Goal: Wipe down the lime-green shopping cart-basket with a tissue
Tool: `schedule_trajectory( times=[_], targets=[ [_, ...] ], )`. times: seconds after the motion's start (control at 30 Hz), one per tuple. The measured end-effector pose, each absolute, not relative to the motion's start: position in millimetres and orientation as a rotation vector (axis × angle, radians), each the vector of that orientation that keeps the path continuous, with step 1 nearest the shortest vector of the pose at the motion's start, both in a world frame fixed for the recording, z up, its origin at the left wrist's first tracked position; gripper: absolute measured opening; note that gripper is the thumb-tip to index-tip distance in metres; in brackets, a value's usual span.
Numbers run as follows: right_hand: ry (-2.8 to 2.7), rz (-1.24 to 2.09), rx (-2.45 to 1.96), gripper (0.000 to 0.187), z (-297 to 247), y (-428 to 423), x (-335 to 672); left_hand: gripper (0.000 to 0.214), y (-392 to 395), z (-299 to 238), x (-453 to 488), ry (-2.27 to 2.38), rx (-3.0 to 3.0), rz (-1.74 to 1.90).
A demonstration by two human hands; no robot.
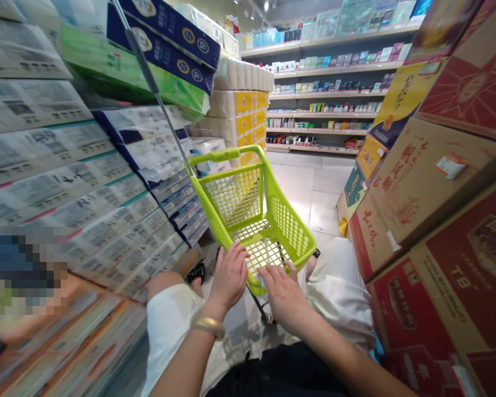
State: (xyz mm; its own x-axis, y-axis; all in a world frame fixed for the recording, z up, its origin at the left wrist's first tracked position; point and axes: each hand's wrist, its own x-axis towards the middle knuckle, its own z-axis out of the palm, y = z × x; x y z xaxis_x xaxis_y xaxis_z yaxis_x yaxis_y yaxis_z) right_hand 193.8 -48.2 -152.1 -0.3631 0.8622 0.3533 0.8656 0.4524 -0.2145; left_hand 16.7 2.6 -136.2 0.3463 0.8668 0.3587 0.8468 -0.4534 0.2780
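Observation:
In front of my knees stands a lime-green shopping basket on wheels, with mesh sides and a slatted floor. My left hand, with a gold bangle at the wrist, is closed over the basket's near left rim. Along the near edge, my right hand has its fingers bent over the rim, a little apart from the left. The undersides of both hands are hidden. A long metal pull handle with a grey grip rises from the far left corner, and neither hand touches it.
Stacked tissue packs form a wall on the left. Red and brown cartons are piled close on the right. Beyond the basket, pale floor tiles lead to shelves of small boxes and bottles.

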Motion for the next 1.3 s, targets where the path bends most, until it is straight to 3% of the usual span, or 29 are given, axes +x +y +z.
schedule_trajectory(
  times=[0.23,0.47,0.77,1.03,1.3],
  targets=[
    [-2.163,-0.045,-1.615,0.044,-152,-40,205,0.030,8,-142,22,1.649,2.513,0.772],
    [-2.180,0.070,-1.470,0.038,-152,-47,157,0.029,11,-143,22,1.661,2.503,0.791],
    [-1.882,0.000,-1.538,0.033,-160,-33,208,0.027,13,-150,23,1.633,2.497,0.879],
    [-2.008,0.068,-1.419,0.025,-156,-46,159,0.023,14,-157,27,1.580,2.522,0.972],
    [-1.804,-0.071,-1.548,0.023,-167,-29,204,0.022,12,-154,27,1.527,2.516,0.964]
  ],
)
